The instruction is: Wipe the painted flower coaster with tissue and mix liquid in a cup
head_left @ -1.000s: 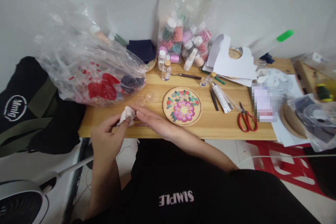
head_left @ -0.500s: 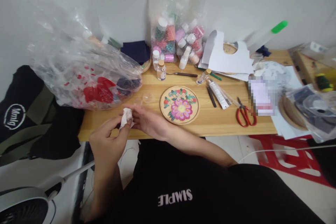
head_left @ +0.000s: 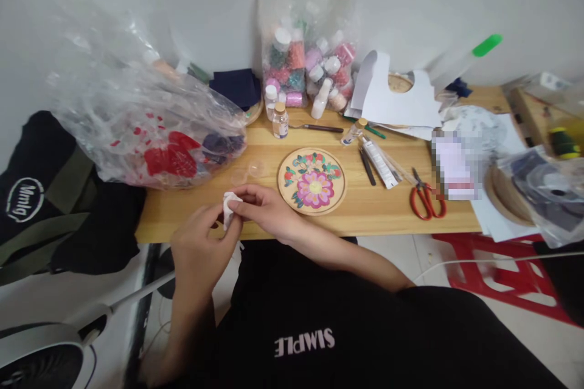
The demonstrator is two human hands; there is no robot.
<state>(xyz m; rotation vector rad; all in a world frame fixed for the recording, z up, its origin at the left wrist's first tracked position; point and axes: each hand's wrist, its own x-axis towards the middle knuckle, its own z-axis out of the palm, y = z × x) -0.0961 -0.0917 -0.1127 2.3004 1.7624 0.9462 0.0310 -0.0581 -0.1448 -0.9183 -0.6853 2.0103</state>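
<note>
A small crumpled white tissue [head_left: 229, 206] is pinched between both of my hands at the near edge of the wooden table [head_left: 374, 219]. My left hand [head_left: 205, 249] is closed on it from below and the left. My right hand [head_left: 264, 209] is closed on it from the right, fingers curled. Just right of my hands lies a round wooden plate [head_left: 312, 181] painted with a pink flower and green leaves. Two small clear cups [head_left: 250, 171] sit on the table just beyond my hands.
A big clear plastic bag [head_left: 146, 127] with red and dark things fills the table's left. A bag of bead jars [head_left: 305, 67] stands at the back, small bottles [head_left: 280, 120] before it. Red scissors [head_left: 425, 200], pens, a tube, white paper [head_left: 401, 103] and wooden hoops lie to the right.
My hands have drawn closer together and slightly nearer to me, both now closed round the tissue. The right hand's fingers, stretched out earlier, have curled.
</note>
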